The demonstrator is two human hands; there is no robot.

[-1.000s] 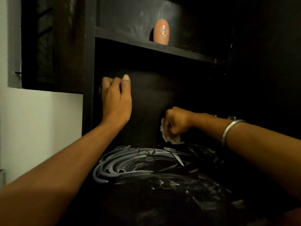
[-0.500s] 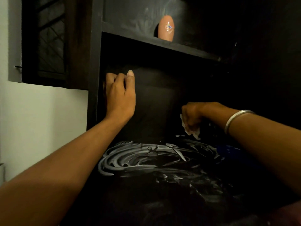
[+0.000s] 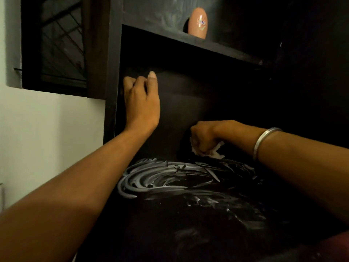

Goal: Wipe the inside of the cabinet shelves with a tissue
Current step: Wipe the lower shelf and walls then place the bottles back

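While left hand [image 3: 140, 103] grips cabinet edge [image 3: 111, 91], right hand [image 3: 204, 137] holds tissue [image 3: 215, 151].

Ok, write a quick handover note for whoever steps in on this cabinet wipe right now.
Left hand: fingers curled at the cabinet's left side panel, seemingly bracing; its grip is hidden.
Right hand: grips the crumpled tissue, pressed at the back of the lower shelf.
Done: nothing looks finished; whitish swirl smears cover that shelf.
Left: clear those smears, then the upper shelf, where an orange egg-shaped item stands.
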